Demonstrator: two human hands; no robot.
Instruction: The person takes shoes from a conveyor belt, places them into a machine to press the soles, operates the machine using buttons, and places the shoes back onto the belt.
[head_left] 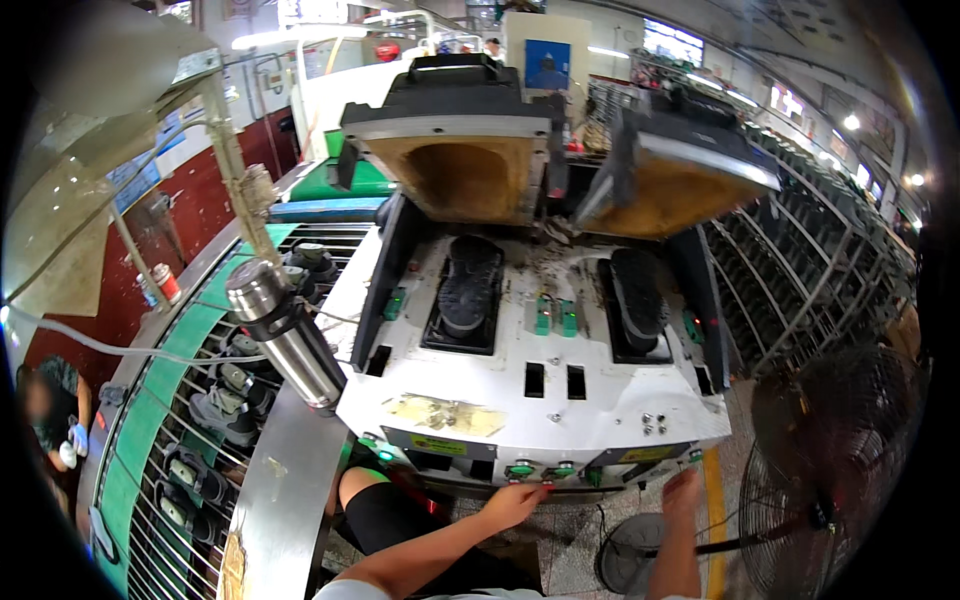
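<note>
My left hand (512,505) is at the front panel of a white two-station shoe press (560,400), its fingertips by the green and red buttons (540,470). The fingers reach to the right and appear to hold nothing. My right hand (682,492) is raised just below the panel's right corner, close to a small green button (695,456); its fingers are too blurred to read. Two dark shoes lie soles up in the press, a left one (470,285) and a right one (640,298). Both lids, the left lid (465,165) and the right lid (680,175), stand raised.
At left, a roller conveyor (165,375) carries several grey shoes (222,412). A steel thermos (285,335) stands on a metal ledge (275,480). A floor fan (840,460) is at right, before shoe racks (790,250). Another person (62,410) sits far left.
</note>
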